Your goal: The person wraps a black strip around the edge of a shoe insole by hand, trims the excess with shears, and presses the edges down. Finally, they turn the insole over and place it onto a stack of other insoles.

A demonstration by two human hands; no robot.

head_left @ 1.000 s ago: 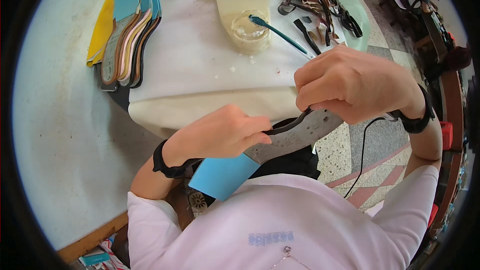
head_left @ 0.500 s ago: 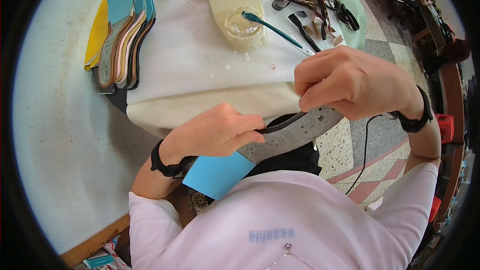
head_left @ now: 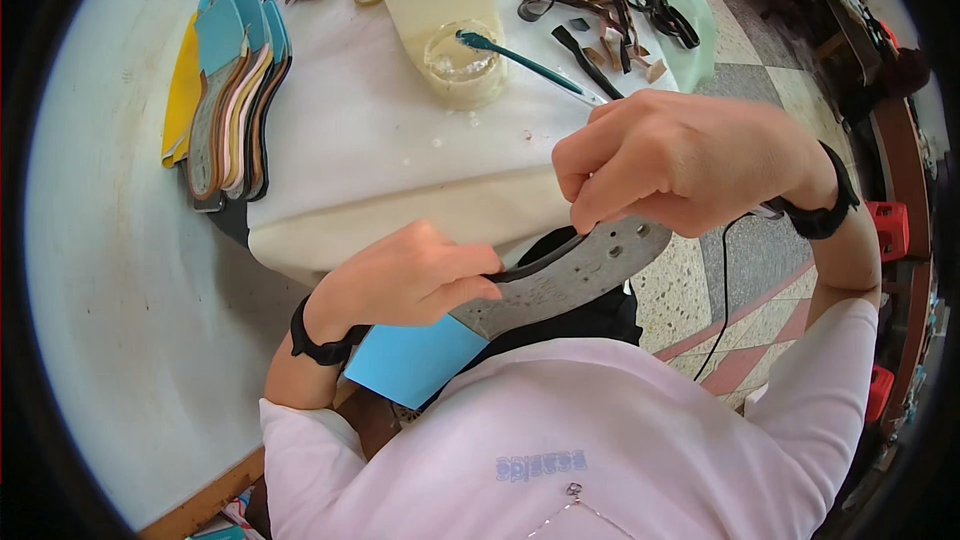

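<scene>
Low over my lap I hold a grey shoe insole [head_left: 565, 285] with a blue heel piece [head_left: 415, 358] at its left end. A dark strip [head_left: 543, 262] runs along its far edge. My left hand [head_left: 405, 275] pinches that edge near the blue piece, thumb on the grey face. My right hand [head_left: 680, 160] is closed at the far edge toward the other end, fingertips at the strip; whether they grip the strip, the insole or both is hard to tell. Small holes show in the grey surface beside this hand.
A cut-open plastic jug [head_left: 460, 65] stands ahead with a teal toothbrush [head_left: 530, 62] across its opening. Stacked insoles [head_left: 235, 125] with blue ends lie at the left, by a yellow piece [head_left: 180, 100]. Loose dark and brown strips [head_left: 600, 10] lie at the back right.
Both hands and the insole have shifted slightly left in view, the left hand also a little lower. The table things moved left too as the view turned. The grip looks the same.
</scene>
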